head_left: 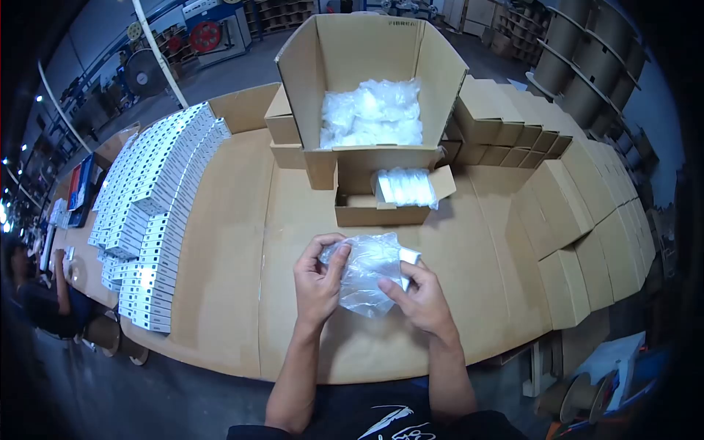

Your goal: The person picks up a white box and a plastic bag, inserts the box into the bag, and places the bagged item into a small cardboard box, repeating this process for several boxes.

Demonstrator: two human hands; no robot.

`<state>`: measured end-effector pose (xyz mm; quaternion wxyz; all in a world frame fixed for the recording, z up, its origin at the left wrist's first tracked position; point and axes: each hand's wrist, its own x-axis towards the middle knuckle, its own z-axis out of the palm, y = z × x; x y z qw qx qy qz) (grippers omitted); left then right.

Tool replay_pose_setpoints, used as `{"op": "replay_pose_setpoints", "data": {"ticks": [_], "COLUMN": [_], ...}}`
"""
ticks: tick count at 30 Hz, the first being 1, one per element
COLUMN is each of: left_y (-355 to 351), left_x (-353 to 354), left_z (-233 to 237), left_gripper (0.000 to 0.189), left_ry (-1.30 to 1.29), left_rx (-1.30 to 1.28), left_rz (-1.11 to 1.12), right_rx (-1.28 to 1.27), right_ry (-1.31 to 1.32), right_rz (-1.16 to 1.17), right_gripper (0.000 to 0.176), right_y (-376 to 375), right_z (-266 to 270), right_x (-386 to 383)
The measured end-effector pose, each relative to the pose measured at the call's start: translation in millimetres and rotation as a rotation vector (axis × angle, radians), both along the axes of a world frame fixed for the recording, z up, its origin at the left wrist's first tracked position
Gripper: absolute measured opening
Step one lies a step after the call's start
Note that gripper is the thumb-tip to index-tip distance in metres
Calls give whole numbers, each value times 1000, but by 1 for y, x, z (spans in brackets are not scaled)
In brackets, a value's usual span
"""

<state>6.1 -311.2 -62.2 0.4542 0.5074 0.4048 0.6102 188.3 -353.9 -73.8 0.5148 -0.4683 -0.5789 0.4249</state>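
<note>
Over the cardboard-covered table (227, 249), both hands are at a clear plastic bag (361, 275). My left hand (320, 275) pinches the bag's left edge between thumb and fingers. At the bag's right side, my right hand (419, 297) grips a small white box (408, 258), its thumb pressed on the plastic. Part of the white box shows at the bag's edge; the rest is behind fingers and film. Just beyond the hands stands an open small carton (381, 216), holding a row of plastic-wrapped white boxes (407, 188) at its right end.
Behind the carton, a large open cardboard box (301, 88) holds a heap of clear plastic bags (372, 114). Stacked small white boxes (158, 213) line the left. Brown cartons (561, 198) are piled along the right and back right. A person (55, 293) is at the far left.
</note>
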Motion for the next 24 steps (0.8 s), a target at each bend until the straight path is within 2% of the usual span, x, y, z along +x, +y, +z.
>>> {"op": "replay_pose_setpoints", "data": {"ticks": [3, 4, 7, 8, 12, 16, 19, 20, 22, 24], "left_y": [-6, -10, -10, -9, -29, -47, -44, -42, -33, -30], "left_x": [-3, -13, -27, -34, -19, -20, -27, -34, -31, -33], "left_z": [-7, -7, -22, -32, -31, -28, -40, -46, -32, -13], "left_gripper": [11, 13, 19, 29, 39, 38, 32, 38, 45, 45], "left_ry": [38, 56, -349, -407, -64, -93, -357, -171, 397, 740], "left_rx": [26, -51, -109, -122, -81, -330, -227, -159, 286, 499], "left_rz": [29, -20, -62, -96, -211, -279, -161, -140, -1, -20], "right_rx": [-29, -108, -114, -107, -151, -216, -418, -470, -574, -588], "right_ry": [51, -22, -5, 25, 159, 414, 882, 900, 936, 884], "right_rz": [-42, -50, -113, -123, -150, -180, -134, -154, -188, -91], "right_gripper": [21, 20, 21, 23, 31, 36, 31, 30, 28, 28], "right_y": [-7, -12, -22, -23, -29, -27, -27, -27, -26, -33], "right_z": [-2, 3, 7, 0, -19, -34, -25, -25, -25, -34], "right_x": [-4, 0, 1, 3, 1, -2, 3, 2, 0, -3]}}
